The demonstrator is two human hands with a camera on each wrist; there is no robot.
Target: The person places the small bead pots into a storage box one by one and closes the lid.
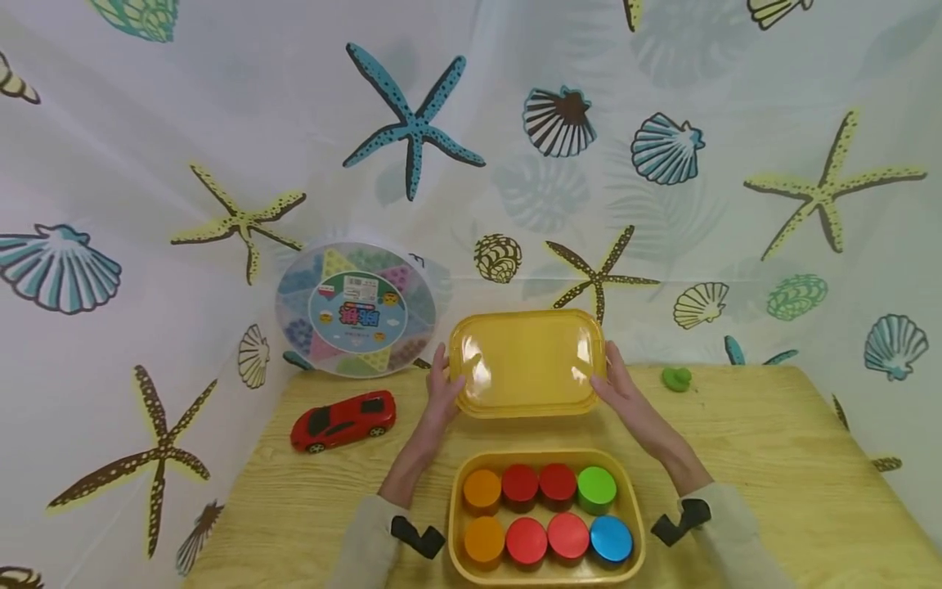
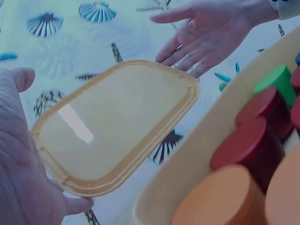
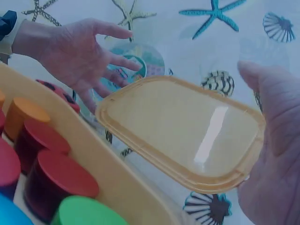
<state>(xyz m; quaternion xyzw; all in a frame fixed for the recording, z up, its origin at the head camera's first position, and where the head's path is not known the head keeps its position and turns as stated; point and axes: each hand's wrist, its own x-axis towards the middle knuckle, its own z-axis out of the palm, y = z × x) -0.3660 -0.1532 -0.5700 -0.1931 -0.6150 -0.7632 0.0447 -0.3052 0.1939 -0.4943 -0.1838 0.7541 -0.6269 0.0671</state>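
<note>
A yellow, translucent plastic lid (image 1: 526,364) with rounded corners is held up above the table between both hands. My left hand (image 1: 443,386) touches its left end with the fingers extended and the thumb standing apart. At the opposite end, the straight fingers of my right hand (image 1: 616,384) lie against the rim, thumb also away from it. Nearer to me, a yellow tub (image 1: 455,523) stands between the forearms. Inside it are several round pots in two rows, among them an orange pot (image 1: 482,491), a green pot (image 1: 596,487) and a blue pot (image 1: 612,538).
To the left on the wooden table (image 1: 765,474) is a red toy car (image 1: 344,420). Behind it a round board game box (image 1: 356,311) leans against the patterned cloth (image 1: 471,229). A small green toy (image 1: 676,378) sits at the back right.
</note>
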